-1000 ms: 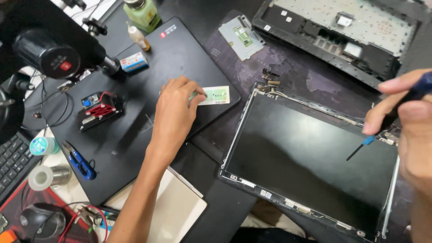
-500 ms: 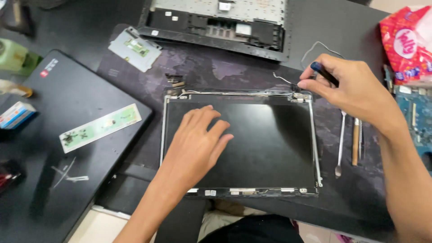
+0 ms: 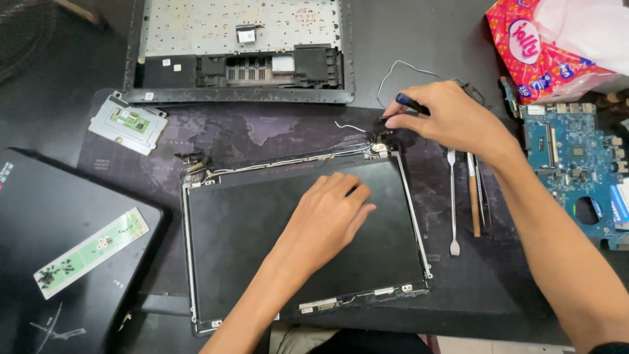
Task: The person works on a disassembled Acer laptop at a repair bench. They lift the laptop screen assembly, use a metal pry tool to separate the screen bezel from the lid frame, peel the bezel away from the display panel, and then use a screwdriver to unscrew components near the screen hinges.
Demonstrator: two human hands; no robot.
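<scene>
Since half a second back, my view has dropped a bit and both hands have barely shifted on the panel. Going left to right: black laptop lid sits far left with a green circuit strip lying on it, and the touchpad board is just above it on the mat. Up top is the stripped keyboard chassis.

My left hand lies flat on the bare laptop screen panel, fingers spread and relaxed, holding nothing, just pressing down. The panel sits in the middle of the mat.

My right hand is pinched shut on a dark-handled screwdriver, tip down at the panel's top right hinge corner. Just right of the panel lie a metal spudger and a wooden-handled tool, then the blue motherboard and a pink tissue pack.
</scene>
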